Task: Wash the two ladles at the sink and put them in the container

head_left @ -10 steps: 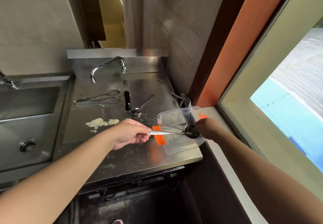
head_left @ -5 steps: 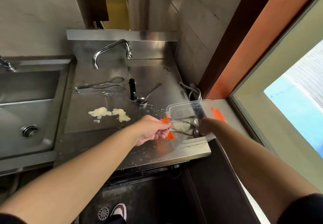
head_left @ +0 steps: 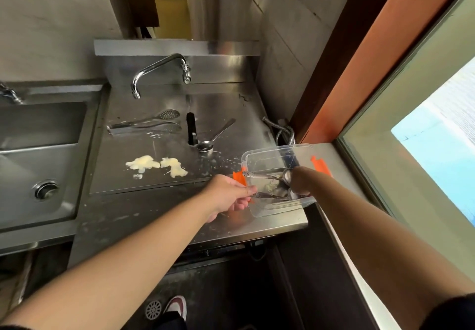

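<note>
Head view of a steel surface [head_left: 159, 216] beside a sink [head_left: 38, 165]. A clear container [head_left: 259, 157] sits at the surface's right front corner, with both ladles inside: the far ladle [head_left: 267, 175] rests with its handle end on the left rim, and the near ladle [head_left: 272, 196] lies lower, along the bottom. The left hand [head_left: 231, 196] is closed around the near ladle's handle end at the container's left wall. The right hand [head_left: 302, 181] reaches into the container by the ladle bowls; its grip cannot be told. Tongs [head_left: 146, 125], a spoon [head_left: 213, 138] and pale residue [head_left: 154, 165] lie behind, under the tap [head_left: 162, 68].
</note>
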`<state>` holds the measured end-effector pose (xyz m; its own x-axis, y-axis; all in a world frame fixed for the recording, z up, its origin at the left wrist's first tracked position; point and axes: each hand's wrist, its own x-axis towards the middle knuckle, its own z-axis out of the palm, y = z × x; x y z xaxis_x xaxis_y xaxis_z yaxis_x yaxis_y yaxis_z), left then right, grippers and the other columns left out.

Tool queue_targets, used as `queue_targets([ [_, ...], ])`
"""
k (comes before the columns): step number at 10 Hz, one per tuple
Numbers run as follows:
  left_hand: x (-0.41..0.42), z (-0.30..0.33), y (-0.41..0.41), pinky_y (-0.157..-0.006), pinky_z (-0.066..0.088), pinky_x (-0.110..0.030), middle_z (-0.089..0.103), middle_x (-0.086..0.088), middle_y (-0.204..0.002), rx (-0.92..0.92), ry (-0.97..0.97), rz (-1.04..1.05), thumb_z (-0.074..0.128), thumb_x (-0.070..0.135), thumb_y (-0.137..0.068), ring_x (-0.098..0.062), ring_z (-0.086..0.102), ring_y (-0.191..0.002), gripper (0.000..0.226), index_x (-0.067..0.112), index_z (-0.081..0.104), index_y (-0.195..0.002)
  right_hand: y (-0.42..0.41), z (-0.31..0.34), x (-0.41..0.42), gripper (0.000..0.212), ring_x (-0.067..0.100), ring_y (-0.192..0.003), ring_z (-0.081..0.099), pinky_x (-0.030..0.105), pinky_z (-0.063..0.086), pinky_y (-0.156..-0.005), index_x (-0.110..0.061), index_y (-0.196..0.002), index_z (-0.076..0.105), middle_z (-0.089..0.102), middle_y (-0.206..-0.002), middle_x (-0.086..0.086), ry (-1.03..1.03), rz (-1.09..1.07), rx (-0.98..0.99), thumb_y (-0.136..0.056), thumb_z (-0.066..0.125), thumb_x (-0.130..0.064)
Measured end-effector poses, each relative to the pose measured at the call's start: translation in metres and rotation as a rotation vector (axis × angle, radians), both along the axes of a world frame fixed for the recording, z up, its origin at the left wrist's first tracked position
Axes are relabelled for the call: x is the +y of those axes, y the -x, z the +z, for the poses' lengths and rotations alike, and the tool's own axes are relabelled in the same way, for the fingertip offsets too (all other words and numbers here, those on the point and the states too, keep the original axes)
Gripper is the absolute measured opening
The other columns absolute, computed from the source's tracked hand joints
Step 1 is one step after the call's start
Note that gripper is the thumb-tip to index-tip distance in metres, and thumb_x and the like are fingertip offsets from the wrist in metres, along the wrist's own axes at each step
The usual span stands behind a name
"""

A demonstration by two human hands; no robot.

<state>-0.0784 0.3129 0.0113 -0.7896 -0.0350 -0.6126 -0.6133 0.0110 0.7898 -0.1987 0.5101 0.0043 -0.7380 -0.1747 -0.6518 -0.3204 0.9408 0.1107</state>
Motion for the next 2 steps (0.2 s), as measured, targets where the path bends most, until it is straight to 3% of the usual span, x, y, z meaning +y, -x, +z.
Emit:
queue_targets([
  [1, -0.0012, 0.0028, -0.0036, -0.085, 0.060, -0.038, 0.075, -0.010, -0.082, -0.002, 0.043, -0.003, 0.081, 0.035, -0.082, -0.018, 0.067, -0.072, 0.034, 0.004, 0.074, -0.093, -0.0025, 0.0025, 0.0011, 0.043, 0.033, -0.119, 0.062, 0.035, 0.049, -0.093, -0.006, -0.138, 0.059, 0.064, -0.133, 0.016, 0.093, -0.031, 0.086, -0.099, 0.057, -0.024],
  [2, -0.0051, 0.0102, -0.0134, -0.076, 0.063, -0.032, 0.073, -0.013, -0.093, -0.022, 0.046, 0.039, 0.072, 0.045, -0.088, -0.019, 0.068, -0.073, 0.045, 0.003, 0.071, -0.103, -0.0099, 0.0107, 0.0103, 0.050, 0.030, -0.114, 0.063, 0.031, 0.047, -0.086, -0.012, -0.135, 0.060, 0.068, -0.128, 0.012, 0.242, -0.051, 0.175, -0.093, 0.066, -0.038],
])
